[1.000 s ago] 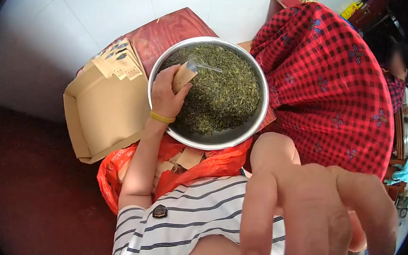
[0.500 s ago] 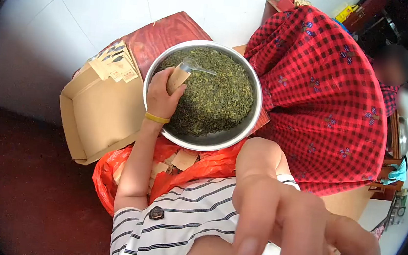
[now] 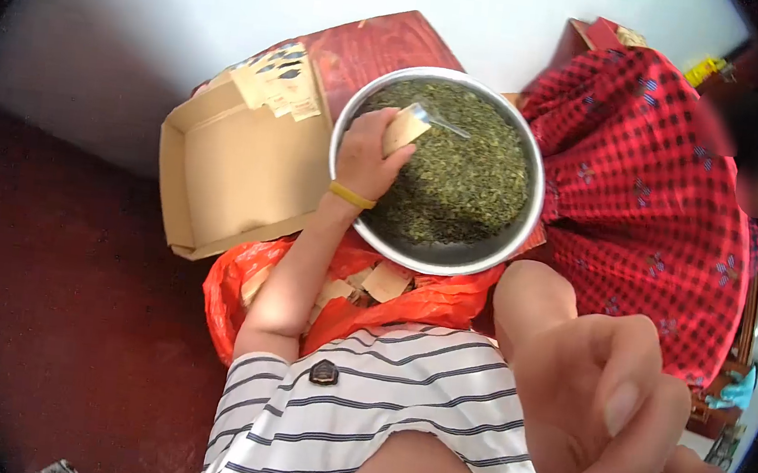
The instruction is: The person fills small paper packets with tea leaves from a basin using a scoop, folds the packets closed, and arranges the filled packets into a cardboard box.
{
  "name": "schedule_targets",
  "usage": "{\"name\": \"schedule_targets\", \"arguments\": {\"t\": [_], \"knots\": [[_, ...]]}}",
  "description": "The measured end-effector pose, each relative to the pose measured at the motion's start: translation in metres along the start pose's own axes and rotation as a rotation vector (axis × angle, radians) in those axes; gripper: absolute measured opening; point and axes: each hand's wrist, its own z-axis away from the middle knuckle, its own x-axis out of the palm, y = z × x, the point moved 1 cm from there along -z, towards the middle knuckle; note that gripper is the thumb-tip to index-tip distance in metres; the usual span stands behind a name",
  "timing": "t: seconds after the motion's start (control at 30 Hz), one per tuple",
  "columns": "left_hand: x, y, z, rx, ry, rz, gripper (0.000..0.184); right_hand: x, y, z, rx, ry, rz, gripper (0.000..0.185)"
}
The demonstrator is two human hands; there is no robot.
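- Over the round, shiny-rimmed metal bowl [image 3: 537, 186]: left hand [image 3: 368, 158] wrapped snugly round a tan paper packet [image 3: 404, 131], tilted.
- Clear plastic piece [image 3: 450, 127] at packet's top end, slim tip above leaves [image 3: 472, 172].
- Leaves dry-looking, crumbly, dark green.
- Right hand [image 3: 595, 412] raised, fingers curled; from where I stand, can't tell if anything's inside.
- Shallow cardboard tray [image 3: 244, 173] beside bowl; crinkly red plastic bag [image 3: 450, 303] just below both.
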Motion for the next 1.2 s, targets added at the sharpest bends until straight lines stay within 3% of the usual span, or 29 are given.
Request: {"name": "schedule_targets", "arguments": {"t": [0.17,0.33,0.47,0.5,1.0,1.2], "knots": [[0.002,-0.003,0.0,0.038,0.026,-0.015,0.052,-0.009,-0.032,0.001,0.026,0.127,-0.002,0.019],[0.001,-0.001,-0.001,0.032,0.019,-0.024,0.051,0.015,0.001,-0.002,0.033,0.226,0.05,0.022],[0.001,-0.001,-0.001,0.022,0.03,-0.016,0.051,0.006,-0.016,-0.007,0.031,0.29,0.104,0.027],[0.001,-0.001,-0.001,0.02,0.026,-0.013,0.052,0.021,0.011,-0.006,0.028,0.303,0.124,0.028],[-0.001,0.001,-0.002,-0.027,-0.004,-0.022,0.051,0.043,0.014,-0.01,-0.01,0.624,0.303,0.048],[-0.001,0.002,-0.003,-0.04,-0.015,0.002,0.05,0.006,0.014,-0.018,-0.118,0.258,-0.023,0.038]]}}
